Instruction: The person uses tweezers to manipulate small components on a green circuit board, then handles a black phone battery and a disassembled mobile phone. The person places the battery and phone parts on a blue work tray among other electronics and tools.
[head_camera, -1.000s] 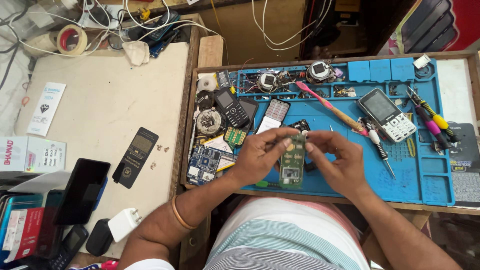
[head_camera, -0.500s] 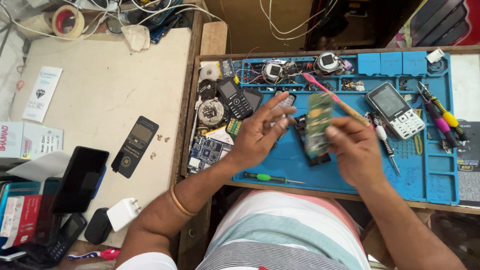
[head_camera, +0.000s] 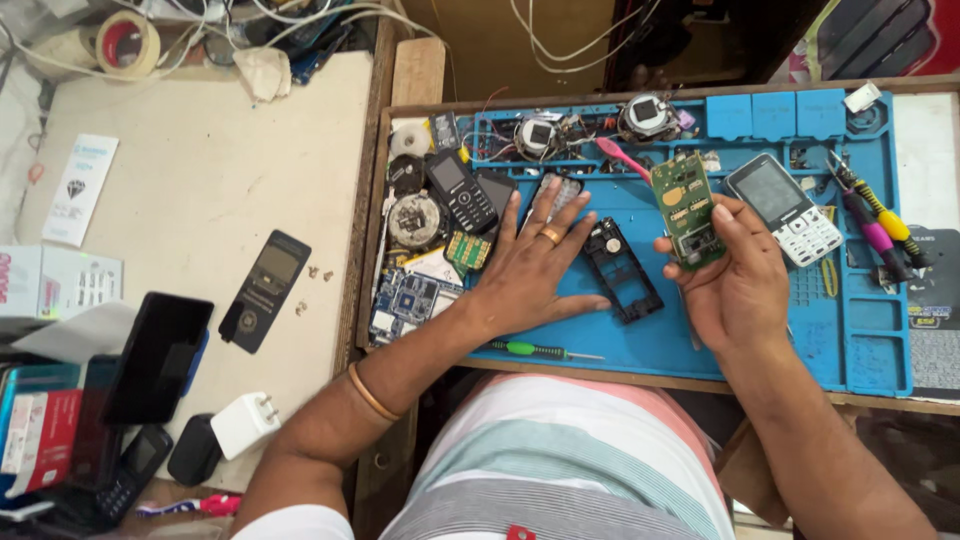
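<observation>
Two hands are over the blue work mat (head_camera: 640, 340), and each does something different. Your right hand (head_camera: 735, 275) grips a green circuit board (head_camera: 686, 208), fingers wrapped behind it and thumb on its near edge, holding it upright above the mat with its component side towards you. Your left hand (head_camera: 530, 270) lies flat with fingers spread wide, palm down on the mat; it holds nothing, and its fingertips reach a dark keypad panel (head_camera: 556, 190). A ring sits on one finger and a bangle on that wrist.

Just right of your left hand, between the two hands, an empty black phone frame (head_camera: 622, 270) lies on the mat. A green-handled screwdriver (head_camera: 535, 350) lies near the mat's front edge, below your left palm. A white keypad phone (head_camera: 785, 208) rests just beside the board, to its right, and a pink tool (head_camera: 622, 158) lies behind it. To the left of your spread hand sit a black keypad phone (head_camera: 458, 190) and a blue circuit board (head_camera: 405, 303). On the pale table (head_camera: 200, 170) further left, well apart, lies a dark phone back (head_camera: 265, 290).
</observation>
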